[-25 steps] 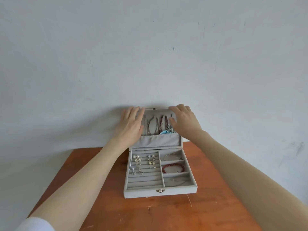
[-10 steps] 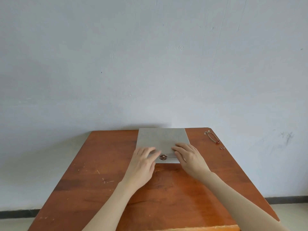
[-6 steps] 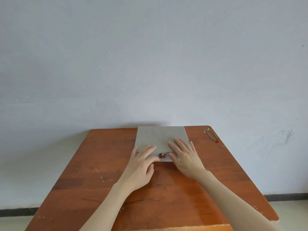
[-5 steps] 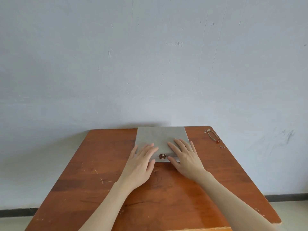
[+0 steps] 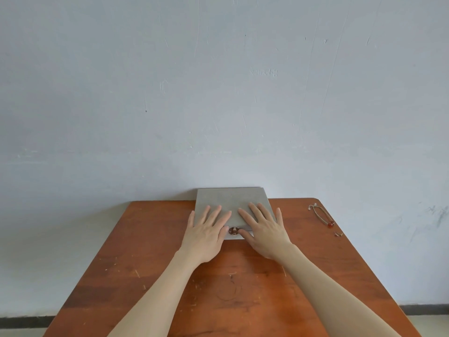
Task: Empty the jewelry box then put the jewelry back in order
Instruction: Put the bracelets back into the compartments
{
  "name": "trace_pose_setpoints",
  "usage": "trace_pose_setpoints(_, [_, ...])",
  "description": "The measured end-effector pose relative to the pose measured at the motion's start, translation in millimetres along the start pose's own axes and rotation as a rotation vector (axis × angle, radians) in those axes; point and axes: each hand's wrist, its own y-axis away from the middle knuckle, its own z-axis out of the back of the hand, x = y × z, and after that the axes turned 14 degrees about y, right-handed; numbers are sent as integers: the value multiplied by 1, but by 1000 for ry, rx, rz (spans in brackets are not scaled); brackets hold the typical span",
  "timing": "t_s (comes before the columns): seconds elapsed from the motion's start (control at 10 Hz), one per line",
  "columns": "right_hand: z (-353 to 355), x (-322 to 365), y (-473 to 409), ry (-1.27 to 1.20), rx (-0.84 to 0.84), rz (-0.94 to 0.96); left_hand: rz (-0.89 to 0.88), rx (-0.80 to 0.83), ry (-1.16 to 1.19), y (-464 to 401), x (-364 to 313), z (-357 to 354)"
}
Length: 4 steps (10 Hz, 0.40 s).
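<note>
Box: the closed grey jewelry box (image 5: 230, 199) is sitting mid-frame at the table's (image 5: 150, 251) far edge.
Left hand (image 5: 206, 233): lying flat, fingers spread, on the lid.
Right hand (image 5: 263, 229): lying flat, fingers spread, beside the clasp (image 5: 233, 231).
Right edge: a bracelet (image 5: 322, 215) is lying on the table.

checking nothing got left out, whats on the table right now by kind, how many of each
jewelry box: 1, grey, lid shut, left hand and right hand flat on it
cord bracelet with red bead: 1, near the table's right edge
small earring-like pieces: about 2, too small to be sure
total: about 4
</note>
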Motion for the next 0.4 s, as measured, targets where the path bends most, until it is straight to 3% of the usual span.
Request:
trace_pose_setpoints(0.3, [8,-3,-8,8,171,24,51,66,-3,-11,-1,5])
trace_pose_setpoints(0.4, [29,-5,-7,-88,160,12,65,42,29,-11,-3,5])
